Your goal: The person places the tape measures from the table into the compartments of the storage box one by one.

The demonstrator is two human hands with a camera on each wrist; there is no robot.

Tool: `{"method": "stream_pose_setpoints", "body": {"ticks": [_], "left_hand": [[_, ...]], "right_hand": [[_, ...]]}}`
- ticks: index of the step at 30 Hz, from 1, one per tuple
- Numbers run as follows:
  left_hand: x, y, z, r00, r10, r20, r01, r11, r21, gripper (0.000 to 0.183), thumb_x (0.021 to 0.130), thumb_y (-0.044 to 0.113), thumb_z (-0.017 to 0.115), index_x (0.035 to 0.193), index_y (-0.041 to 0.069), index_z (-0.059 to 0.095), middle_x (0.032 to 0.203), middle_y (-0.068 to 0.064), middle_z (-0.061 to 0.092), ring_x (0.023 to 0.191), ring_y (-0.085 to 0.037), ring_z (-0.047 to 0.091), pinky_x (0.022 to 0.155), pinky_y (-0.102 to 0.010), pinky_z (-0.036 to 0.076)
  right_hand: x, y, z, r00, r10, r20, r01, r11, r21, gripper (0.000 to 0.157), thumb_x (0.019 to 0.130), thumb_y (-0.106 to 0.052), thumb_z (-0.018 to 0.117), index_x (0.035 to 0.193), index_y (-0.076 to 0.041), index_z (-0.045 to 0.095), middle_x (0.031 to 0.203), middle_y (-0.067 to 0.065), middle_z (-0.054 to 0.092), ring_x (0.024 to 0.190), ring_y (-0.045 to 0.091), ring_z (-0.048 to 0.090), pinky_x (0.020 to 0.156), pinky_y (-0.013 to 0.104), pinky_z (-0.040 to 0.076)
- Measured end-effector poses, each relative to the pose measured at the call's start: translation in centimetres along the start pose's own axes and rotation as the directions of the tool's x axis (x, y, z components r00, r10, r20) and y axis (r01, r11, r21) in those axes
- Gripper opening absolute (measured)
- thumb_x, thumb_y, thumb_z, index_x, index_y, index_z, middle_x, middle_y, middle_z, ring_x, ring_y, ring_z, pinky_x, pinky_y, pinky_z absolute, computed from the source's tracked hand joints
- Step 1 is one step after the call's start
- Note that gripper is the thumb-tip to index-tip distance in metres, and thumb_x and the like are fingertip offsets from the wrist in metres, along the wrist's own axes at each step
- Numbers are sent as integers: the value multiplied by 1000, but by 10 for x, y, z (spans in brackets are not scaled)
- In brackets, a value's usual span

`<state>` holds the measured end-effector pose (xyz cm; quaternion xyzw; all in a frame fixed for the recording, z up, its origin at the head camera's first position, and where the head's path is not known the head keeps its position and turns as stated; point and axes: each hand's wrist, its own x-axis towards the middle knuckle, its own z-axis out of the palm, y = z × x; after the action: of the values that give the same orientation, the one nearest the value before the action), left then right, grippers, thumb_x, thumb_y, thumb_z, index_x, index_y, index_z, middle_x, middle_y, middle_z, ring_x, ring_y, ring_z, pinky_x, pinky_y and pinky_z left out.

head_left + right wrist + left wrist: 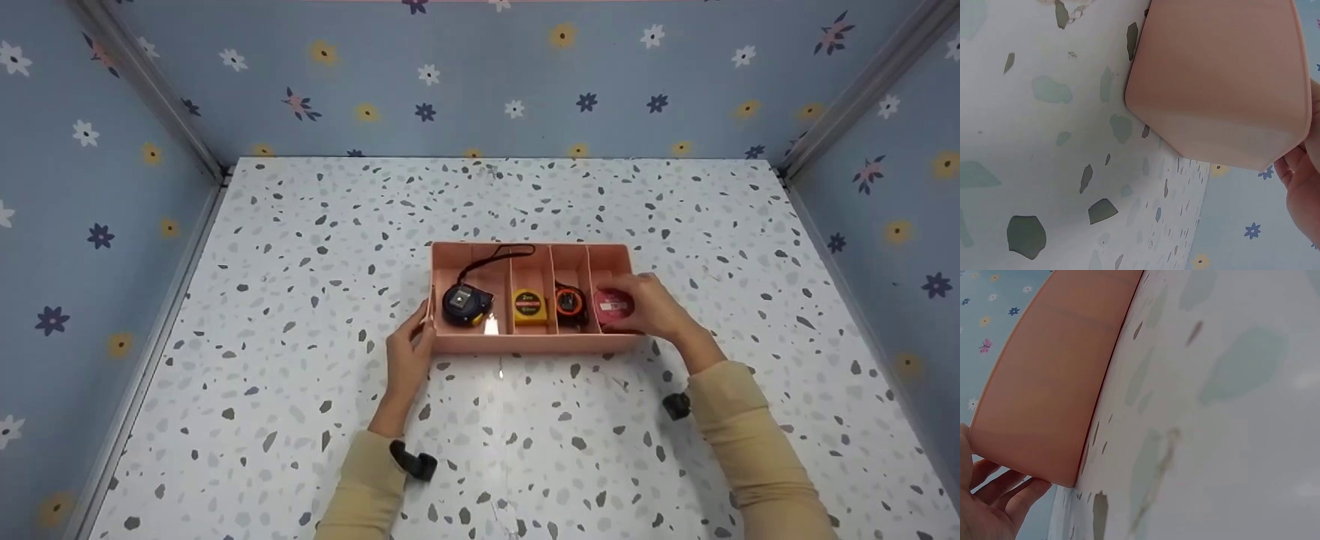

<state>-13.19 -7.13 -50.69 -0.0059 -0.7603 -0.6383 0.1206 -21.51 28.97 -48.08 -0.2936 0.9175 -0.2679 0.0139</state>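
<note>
A pink divided tray (525,345) lies on the table. My left hand (409,356) grips its left end wall, thumb at the rim and fingers against the outside, as the left wrist view shows. My right hand (656,309) reaches over the right end, thumb and fingers round a pink round tape measure (615,307) in the rightmost compartment; the fingers hide part of it. Leftward in their own compartments lie an orange-and-black tape measure (570,301), a yellow tape measure (529,307) and, in the widest one, a dark tape measure (463,305) with a black wrist strap (495,257).
The speckled white table (315,300) extends round the tray on every side. Blue flowered panels (480,82) stand at the back, left and right. Each wrist wears a small black camera, one at the left sleeve (360,487), one by the right sleeve (750,435).
</note>
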Motion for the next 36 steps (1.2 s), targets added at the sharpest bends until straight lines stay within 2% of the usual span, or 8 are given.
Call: {"method": "stream_pose_setpoints", "body": {"ticks": [6,13,18,20,26,30,32,36], "left_hand": [[-1,0,0,1000,5,-4,-5,1000,-3,37,86,-3,46,122,-9,46,123,-20,48,103,-31,53,90,-35,43],[0,1,-1,1000,-12,-14,12,1000,2,37,85,-3,46,122,-9,47,123,-20,49,102,-31,53,90,-34,43],[0,1,-1,1000,-24,-17,24,1000,-1,38,85,-4,46,122,-8,47,122,-20,49,100,-33,53,90,-36,44],[1,-4,-1,1000,-25,-18,25,1000,0,38,85,-3,46,122,-8,47,122,-20,49,100,-33,54,89,-36,44],[7,-32,0,999,-29,-18,29,999,-15,38,86,1,48,123,-2,49,123,-15,50,100,-28,54,89,-35,44],[7,-35,2,999,-33,-29,33,999,-8,38,85,2,48,124,1,50,123,-12,51,100,-25,55,89,-31,44],[7,-36,3,999,-33,-32,33,999,0,38,86,3,48,124,2,50,123,-10,51,100,-23,55,89,-28,44],[6,-37,4,999,-35,-24,35,999,8,39,86,5,48,125,2,49,124,-8,51,101,-19,54,89,-24,43]], "right_hand": [[-1,3,2,999,40,22,-39,998,-49,52,65,-22,77,111,-5,61,106,8,62,96,23,55,84,42,29],[3,0,4,993,89,79,-92,995,41,50,66,-14,76,112,-5,59,106,8,61,97,22,55,86,39,44],[6,-3,4,990,100,100,-105,994,44,48,66,-10,76,111,-4,60,103,8,61,96,23,55,85,39,45],[7,-3,4,990,100,102,-103,994,23,47,66,-11,76,109,-4,60,102,8,61,95,23,55,85,39,44],[10,-5,5,984,132,116,-128,991,-44,49,64,-13,77,109,-5,61,101,8,62,95,26,55,86,40,44],[12,-7,7,984,138,109,-129,988,-91,54,58,-13,80,108,-6,61,99,8,62,93,27,55,83,42,44],[14,-7,10,988,119,96,-102,982,-161,52,58,-11,79,106,-8,61,94,7,63,89,28,55,78,44,45],[15,-4,18,996,71,52,-51,948,-315,45,61,-5,72,104,-9,59,85,10,63,80,32,56,67,49,45]]}}
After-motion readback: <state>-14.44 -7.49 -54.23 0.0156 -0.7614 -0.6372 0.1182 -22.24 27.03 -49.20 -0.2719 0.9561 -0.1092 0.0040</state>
